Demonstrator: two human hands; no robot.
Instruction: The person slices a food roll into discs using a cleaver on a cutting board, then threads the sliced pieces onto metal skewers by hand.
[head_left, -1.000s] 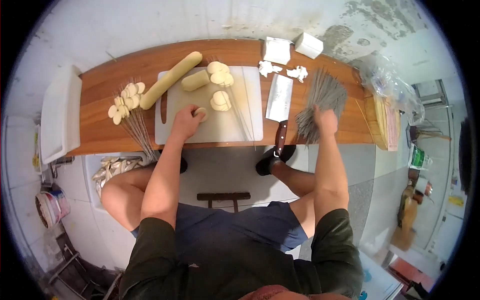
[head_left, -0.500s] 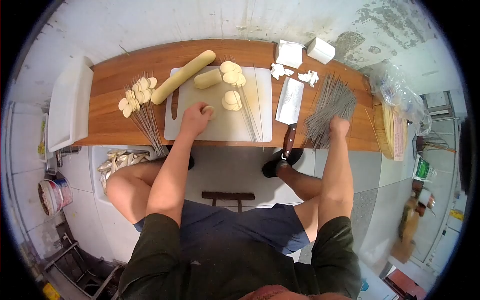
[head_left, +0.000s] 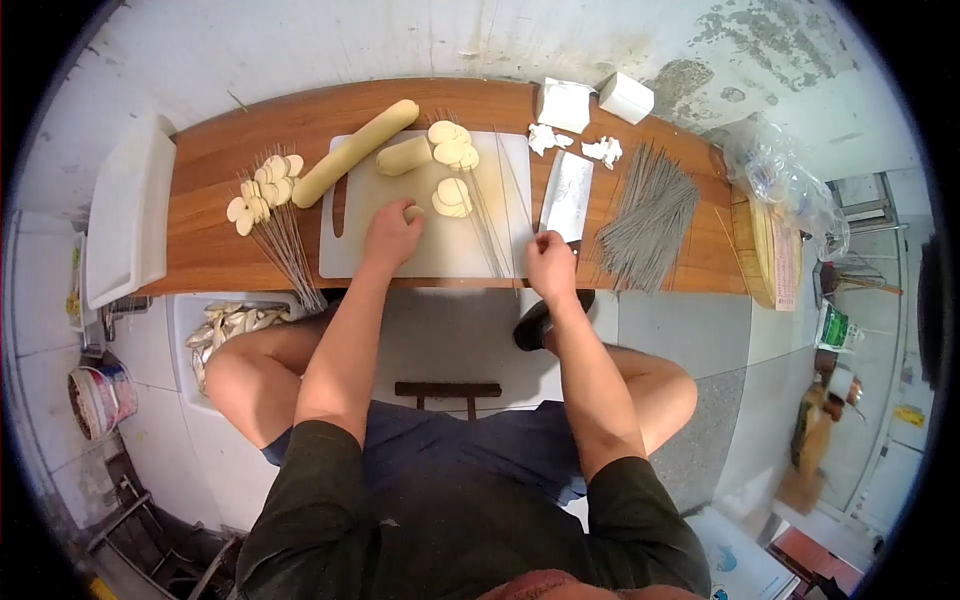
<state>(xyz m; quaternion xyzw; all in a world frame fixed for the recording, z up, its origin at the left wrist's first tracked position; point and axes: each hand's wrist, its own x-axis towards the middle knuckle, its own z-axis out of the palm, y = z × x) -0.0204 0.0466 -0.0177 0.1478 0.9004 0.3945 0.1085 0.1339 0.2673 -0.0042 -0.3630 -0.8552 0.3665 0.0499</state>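
My left hand [head_left: 393, 236] is closed on a round pale-yellow slice [head_left: 414, 213], above the white cutting board [head_left: 400, 258]. My right hand [head_left: 552, 264] is closed by the board's right edge, over the handle of the cleaver [head_left: 567, 192]; any thin thing in its fingers is too fine to make out. Loose slices [head_left: 453, 197] lie stacked on the board. Behind them, skewered slices [head_left: 452, 146] rest beside a short pale-yellow log [head_left: 404, 156]. A longer log [head_left: 357, 152] lies across the board's left corner. To the right is a pile of thin grey skewers [head_left: 648, 220].
More skewered slices [head_left: 265, 190] lie at the table's left, near a white plastic bin [head_left: 130, 215]. Crumpled tissues [head_left: 548, 138] and white paper packs [head_left: 565, 105] are at the back. A tub of fish [head_left: 240, 325] stands below. Plastic bags [head_left: 785, 180] hang over the right end.
My right hand has left the skewer pile and moved left to the board's right edge. The left hand stays over the board with the slice. The whole view has shifted slightly.
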